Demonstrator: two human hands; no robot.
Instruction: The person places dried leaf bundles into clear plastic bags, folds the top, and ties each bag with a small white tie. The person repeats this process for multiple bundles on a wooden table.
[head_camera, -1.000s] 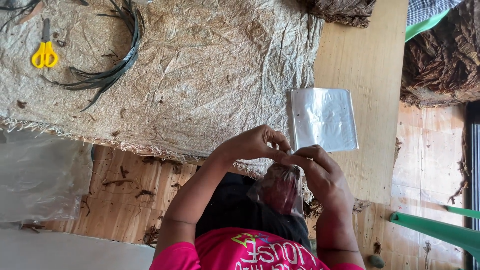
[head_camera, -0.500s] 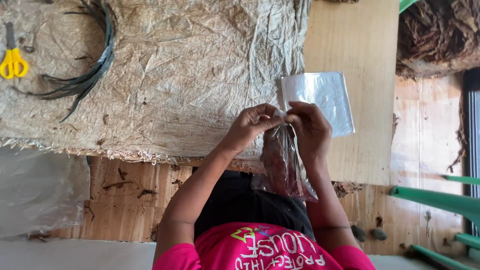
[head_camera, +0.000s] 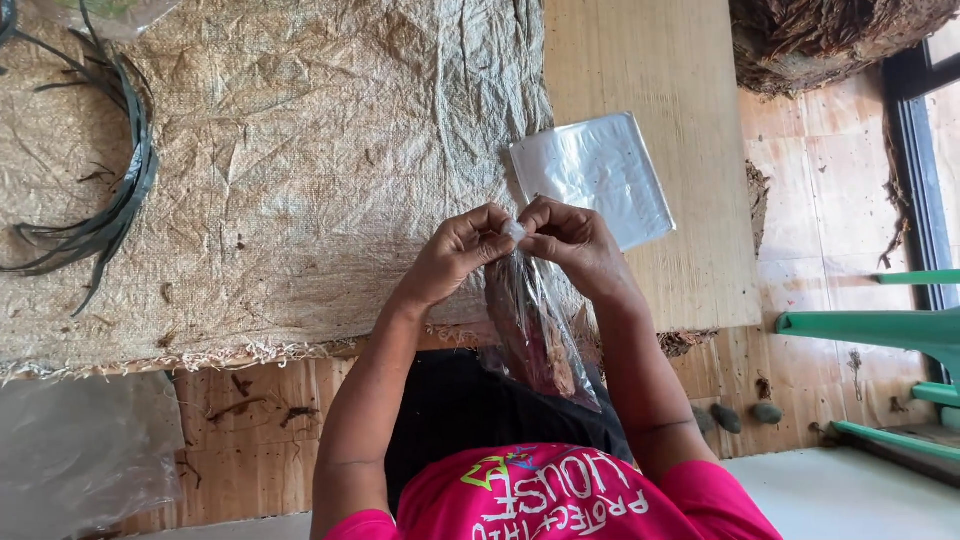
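Pinching the twisted neck of a clear plastic bag (head_camera: 535, 330) between them, the left hand (head_camera: 462, 252) and right hand (head_camera: 572, 240) meet at the picture's centre, fingertips closed on the plastic. The bag, holding something brown, hangs toward six o'clock over the lap. Flat clear bags (head_camera: 596, 180) lie at one o'clock on the desk (head_camera: 640, 60), burlap sacking (head_camera: 300, 160) at ten o'clock.

Clear plastic bag (head_camera: 535, 330) — filled with dark reddish-brown material, mouth gathered and pinched at its 12 o'clock end, body hanging toward 6 o'clock over the lap. Position — just below picture centre, at the edge of the sacking-covered board.
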